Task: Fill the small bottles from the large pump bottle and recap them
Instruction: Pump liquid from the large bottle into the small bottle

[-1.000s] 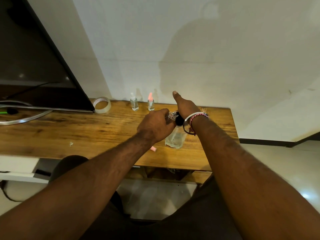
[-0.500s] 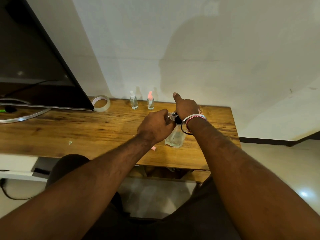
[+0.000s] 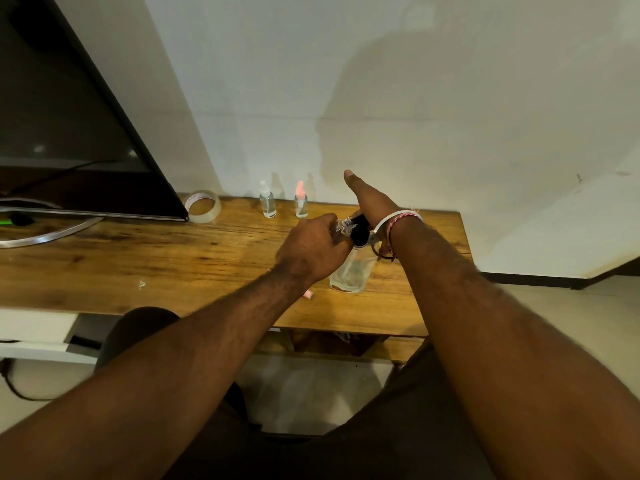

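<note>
Fingers of the left hand were curled around a small clear bottle, held at the black pump head of the large pump bottle, centre frame. Right hand: pressed on the pump, thumb extended upward; remaining fingers hidden, grasp not determinable. Change over the last second: none of note, both hands were kept in place; filling was judged ongoing. Two capped small bottles were stood at the wall, tape roll to their left.
</note>
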`<state>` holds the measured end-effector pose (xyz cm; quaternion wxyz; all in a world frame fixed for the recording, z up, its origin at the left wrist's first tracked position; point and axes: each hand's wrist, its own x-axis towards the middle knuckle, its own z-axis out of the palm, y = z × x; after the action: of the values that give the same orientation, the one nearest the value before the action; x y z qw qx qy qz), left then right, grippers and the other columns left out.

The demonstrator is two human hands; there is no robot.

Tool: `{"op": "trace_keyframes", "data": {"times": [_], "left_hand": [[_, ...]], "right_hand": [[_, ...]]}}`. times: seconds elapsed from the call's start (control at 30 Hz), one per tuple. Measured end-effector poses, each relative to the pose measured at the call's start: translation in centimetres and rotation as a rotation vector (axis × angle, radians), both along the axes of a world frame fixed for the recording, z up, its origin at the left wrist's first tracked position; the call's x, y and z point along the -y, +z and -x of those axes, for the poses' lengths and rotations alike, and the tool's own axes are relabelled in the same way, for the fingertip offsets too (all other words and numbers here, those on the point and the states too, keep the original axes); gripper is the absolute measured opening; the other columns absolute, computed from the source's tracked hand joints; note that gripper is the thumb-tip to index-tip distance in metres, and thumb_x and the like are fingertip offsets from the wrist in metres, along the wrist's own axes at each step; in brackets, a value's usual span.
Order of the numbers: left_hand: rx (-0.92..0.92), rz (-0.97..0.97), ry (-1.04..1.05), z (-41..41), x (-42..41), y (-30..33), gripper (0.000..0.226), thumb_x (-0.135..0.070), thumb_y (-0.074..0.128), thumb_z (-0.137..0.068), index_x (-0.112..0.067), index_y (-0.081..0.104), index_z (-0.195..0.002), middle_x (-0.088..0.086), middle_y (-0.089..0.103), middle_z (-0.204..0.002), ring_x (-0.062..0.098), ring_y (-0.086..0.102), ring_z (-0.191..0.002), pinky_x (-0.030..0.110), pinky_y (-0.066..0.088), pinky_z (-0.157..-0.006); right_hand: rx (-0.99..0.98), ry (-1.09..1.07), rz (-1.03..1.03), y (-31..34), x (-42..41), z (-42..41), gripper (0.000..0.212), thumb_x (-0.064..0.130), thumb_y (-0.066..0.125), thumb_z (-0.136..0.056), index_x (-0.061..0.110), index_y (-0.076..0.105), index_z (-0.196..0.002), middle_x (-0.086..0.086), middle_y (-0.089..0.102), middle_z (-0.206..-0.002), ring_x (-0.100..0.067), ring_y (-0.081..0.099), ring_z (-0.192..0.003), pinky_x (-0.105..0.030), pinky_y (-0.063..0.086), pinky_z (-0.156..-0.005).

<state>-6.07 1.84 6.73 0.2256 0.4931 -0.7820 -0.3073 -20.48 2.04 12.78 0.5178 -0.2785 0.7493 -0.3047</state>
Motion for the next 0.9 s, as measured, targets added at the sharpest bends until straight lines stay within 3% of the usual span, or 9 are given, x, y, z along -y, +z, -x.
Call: {"op": "trace_keyframes", "data": {"times": [0.1,0.2,0.27,0.4,0.43,0.5,0.6,0.67,0.9], "left_hand": [[0.008,0.005,-0.002,0.0,0.1,-0.1,0.023,-0.039,0.069,-0.093,-0.024,0.059,-0.08,-0.007,0.063,-0.068,0.015,0.062,-0.065,0.031,0.048,-0.056],[0.011,0.011,-0.001,0.0,0.3,-0.2,0.022,-0.038,0.069,-0.094,-0.022,0.061,-0.082,-0.007,0.064,-0.069,0.015,0.062,-0.066,0.032,0.05,-0.058],[0.015,0.012,-0.004,0.0,0.3,-0.2,0.021,-0.038,0.068,-0.094,-0.022,0.061,-0.083,-0.007,0.064,-0.07,0.015,0.062,-0.066,0.033,0.052,-0.059],[0.011,0.009,-0.013,0.0,0.3,-0.6,0.021,-0.039,0.068,-0.095,-0.021,0.063,-0.085,-0.006,0.065,-0.07,0.016,0.063,-0.067,0.034,0.053,-0.058],[0.011,0.011,-0.014,0.0,0.2,-0.7,0.021,-0.039,0.069,-0.095,-0.021,0.063,-0.085,-0.006,0.065,-0.07,0.016,0.063,-0.067,0.034,0.053,-0.058],[0.016,0.01,-0.016,0.0,0.2,-1.0,0.021,-0.039,0.069,-0.094,-0.021,0.064,-0.086,-0.006,0.066,-0.072,0.016,0.063,-0.067,0.035,0.053,-0.059],[0.015,-0.007,-0.013,0.0,0.1,-1.2,0.018,-0.039,0.07,-0.093,-0.024,0.062,-0.084,-0.007,0.066,-0.073,0.016,0.063,-0.068,0.034,0.052,-0.058],[0.016,-0.015,-0.007,0.0,0.0,-1.2,0.018,-0.039,0.07,-0.092,-0.027,0.06,-0.081,-0.007,0.065,-0.072,0.016,0.063,-0.069,0.032,0.051,-0.058],[0.035,-0.022,-0.002,-0.2,-0.2,-0.7,0.028,-0.037,0.068,-0.092,-0.028,0.051,-0.072,-0.007,0.062,-0.069,0.017,0.06,-0.067,0.028,0.04,-0.055]], "right_hand": [[-0.008,0.045,0.007,0.1,0.1,-0.3,0.078,0.083,0.042,-0.084,0.019,0.056,-0.126,-0.01,0.066,-0.101,-0.026,0.065,-0.087,-0.037,0.049,-0.071],[-0.068,0.031,0.017,-0.7,0.4,-0.4,0.078,0.081,0.044,-0.084,0.017,0.058,-0.125,-0.007,0.065,-0.1,-0.027,0.066,-0.093,-0.047,0.052,-0.094],[-0.096,0.014,0.033,-1.2,0.4,-0.6,0.07,0.078,0.044,-0.086,0.016,0.06,-0.116,-0.008,0.065,-0.103,-0.029,0.066,-0.097,-0.048,0.049,-0.101],[-0.196,0.032,0.07,-1.8,0.7,-0.7,0.06,0.068,0.039,-0.095,0.013,0.062,-0.087,-0.011,0.067,-0.108,-0.03,0.064,-0.099,-0.045,0.046,-0.1],[-0.239,0.052,0.079,-1.8,0.6,-0.7,0.058,0.062,0.037,-0.099,0.011,0.063,-0.088,-0.013,0.067,-0.109,-0.03,0.063,-0.1,-0.042,0.046,-0.097],[-0.352,0.126,0.077,-2.0,0.8,-0.7,0.042,0.037,0.034,-0.107,0.006,0.062,-0.112,-0.018,0.064,-0.118,-0.034,0.061,-0.107,-0.038,0.046,-0.095],[-0.426,0.078,0.058,-2.5,1.2,-0.4,0.034,0.009,0.039,-0.103,0.002,0.05,-0.135,-0.022,0.062,-0.124,-0.037,0.06,-0.114,-0.037,0.048,-0.093],[-0.463,0.092,0.063,-2.7,1.3,-0.3,0.033,0.008,0.046,-0.1,0.0,0.052,-0.131,-0.022,0.063,-0.122,-0.036,0.06,-0.114,-0.037,0.048,-0.09],[-0.478,0.08,0.085,-2.6,0.8,-1.0,0.032,0.01,0.042,-0.102,-0.002,0.053,-0.129,-0.023,0.063,-0.122,-0.039,0.06,-0.113,-0.04,0.048,-0.094]]}}
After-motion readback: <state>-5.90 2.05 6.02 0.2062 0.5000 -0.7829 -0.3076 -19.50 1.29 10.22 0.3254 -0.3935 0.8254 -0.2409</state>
